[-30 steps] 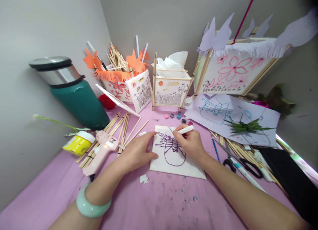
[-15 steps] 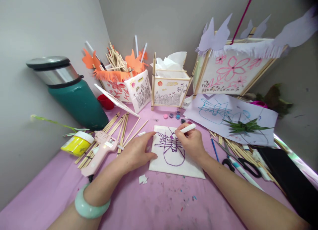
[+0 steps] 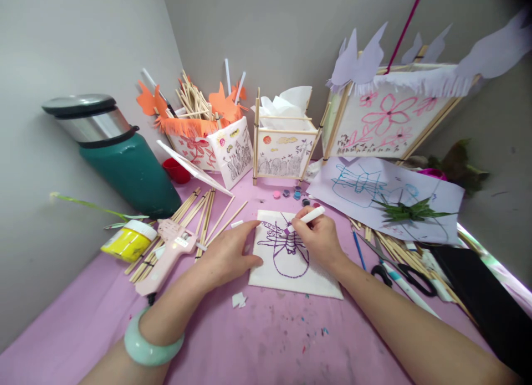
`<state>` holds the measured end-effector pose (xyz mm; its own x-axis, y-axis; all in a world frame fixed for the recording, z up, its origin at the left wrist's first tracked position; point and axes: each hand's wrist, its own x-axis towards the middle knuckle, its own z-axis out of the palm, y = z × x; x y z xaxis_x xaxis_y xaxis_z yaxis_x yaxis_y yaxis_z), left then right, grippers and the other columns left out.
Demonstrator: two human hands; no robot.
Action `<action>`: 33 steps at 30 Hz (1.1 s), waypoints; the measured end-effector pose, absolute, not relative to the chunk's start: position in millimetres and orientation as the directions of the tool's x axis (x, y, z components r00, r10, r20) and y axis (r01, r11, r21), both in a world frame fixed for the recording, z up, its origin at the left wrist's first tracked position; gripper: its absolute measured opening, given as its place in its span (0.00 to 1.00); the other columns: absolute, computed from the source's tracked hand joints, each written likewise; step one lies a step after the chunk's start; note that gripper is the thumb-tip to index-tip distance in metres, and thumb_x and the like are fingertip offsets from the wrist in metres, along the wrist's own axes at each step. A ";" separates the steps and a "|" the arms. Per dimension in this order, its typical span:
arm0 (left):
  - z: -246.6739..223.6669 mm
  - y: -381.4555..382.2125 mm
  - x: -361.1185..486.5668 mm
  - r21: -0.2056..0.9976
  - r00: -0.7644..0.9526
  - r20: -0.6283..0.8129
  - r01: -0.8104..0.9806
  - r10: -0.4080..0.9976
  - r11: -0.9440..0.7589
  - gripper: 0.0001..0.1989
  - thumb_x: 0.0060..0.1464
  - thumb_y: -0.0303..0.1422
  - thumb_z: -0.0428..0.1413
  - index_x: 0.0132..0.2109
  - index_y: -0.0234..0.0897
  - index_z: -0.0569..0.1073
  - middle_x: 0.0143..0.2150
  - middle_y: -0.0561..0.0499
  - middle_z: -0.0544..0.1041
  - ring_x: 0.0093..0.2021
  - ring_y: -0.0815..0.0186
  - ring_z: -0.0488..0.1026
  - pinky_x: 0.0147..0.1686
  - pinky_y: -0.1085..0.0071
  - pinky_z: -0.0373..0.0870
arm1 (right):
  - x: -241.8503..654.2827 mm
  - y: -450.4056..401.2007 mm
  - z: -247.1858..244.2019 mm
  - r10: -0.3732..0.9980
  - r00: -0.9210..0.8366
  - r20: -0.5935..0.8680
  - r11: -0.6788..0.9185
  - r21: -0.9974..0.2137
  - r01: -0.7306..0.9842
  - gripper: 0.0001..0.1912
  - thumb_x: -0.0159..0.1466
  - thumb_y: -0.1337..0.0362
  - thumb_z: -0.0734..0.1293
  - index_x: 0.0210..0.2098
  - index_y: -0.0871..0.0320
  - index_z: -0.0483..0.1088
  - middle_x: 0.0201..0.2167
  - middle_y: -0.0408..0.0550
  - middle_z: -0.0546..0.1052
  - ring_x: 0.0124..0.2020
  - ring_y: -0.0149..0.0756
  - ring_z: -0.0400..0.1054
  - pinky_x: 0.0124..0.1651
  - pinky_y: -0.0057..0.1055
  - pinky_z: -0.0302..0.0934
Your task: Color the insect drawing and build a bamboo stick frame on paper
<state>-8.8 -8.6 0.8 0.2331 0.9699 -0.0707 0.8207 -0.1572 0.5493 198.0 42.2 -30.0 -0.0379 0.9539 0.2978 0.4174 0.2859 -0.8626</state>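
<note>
While a green flask w/ steel lid leans against the wall at far left, a yellow paint pot lies on its side just below it, beside a pink glue gun resting on a spread of wooden sticks. Behind those, an orange-fringed paper lantern is stuffed w/ more sticks. Person's left hand, pale green bangle on the wrist, lies palm down w/ fingers spread flat, pressing the left edge of a small white sheet that sits on the pink tablecloth at centre. Sheet carries a purple line drawing. Right hand is curled round a white marker, thumb & fingers pinching the barrel, tip touching the upper-middle part of the drawing. Behind the sheet stands a smaller lantern holding white tissue, w/ little paint pots in a row in front. Further right, a large lantern w/ pink flowers & lilac paper cut-outs stands over a lilac sheet sketched in blue, a green leafy sprig lying on it. Near right edge: black-handled scissors, more sticks, and a black item too unclear to ID.
</note>
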 end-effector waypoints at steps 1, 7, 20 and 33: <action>1.1 -8.8 -8.8 0.549 0.233 -0.071 0.821 0.970 -0.157 0.35 0.45 0.37 0.60 0.61 0.42 0.61 0.28 0.53 0.72 0.36 0.56 0.73 0.39 0.63 0.65 | 198.1 42.0 -29.8 0.953 -0.034 0.301 0.288 -0.862 0.418 0.06 0.54 0.65 0.63 0.22 0.58 0.64 0.15 0.37 0.63 0.18 0.27 0.56 0.21 0.25 0.49; 1.7 -8.6 -8.0 0.552 0.232 -0.076 0.820 0.970 -0.153 0.35 0.45 0.36 0.60 0.61 0.42 0.61 0.27 0.53 0.72 0.35 0.57 0.73 0.39 0.62 0.66 | 199.2 42.9 -29.6 0.946 0.039 0.323 0.280 -0.870 0.405 0.06 0.53 0.65 0.63 0.21 0.58 0.63 0.14 0.36 0.62 0.17 0.27 0.55 0.21 0.25 0.49; 2.8 -9.1 -7.7 0.556 0.243 -0.075 0.815 0.967 -0.161 0.34 0.46 0.37 0.59 0.61 0.41 0.61 0.28 0.53 0.72 0.35 0.57 0.73 0.39 0.62 0.65 | 199.2 42.8 -30.9 0.940 0.052 0.338 0.286 -0.860 0.422 0.06 0.53 0.66 0.63 0.21 0.58 0.63 0.14 0.37 0.63 0.17 0.27 0.56 0.21 0.25 0.49; 3.4 -9.4 -8.2 0.557 0.246 -0.081 0.815 0.966 -0.161 0.35 0.46 0.36 0.59 0.62 0.41 0.61 0.28 0.53 0.73 0.35 0.56 0.73 0.39 0.63 0.65 | 202.9 47.1 -29.7 0.931 0.130 0.340 0.266 -0.880 0.392 0.05 0.52 0.66 0.62 0.21 0.57 0.63 0.14 0.37 0.61 0.18 0.28 0.55 0.23 0.26 0.50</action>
<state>-8.2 -9.4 3.4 0.2457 0.9660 -0.0809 0.8148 -0.1606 0.5570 202.9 47.1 -29.7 0.1299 0.9315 0.3398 0.3924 0.2664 -0.8803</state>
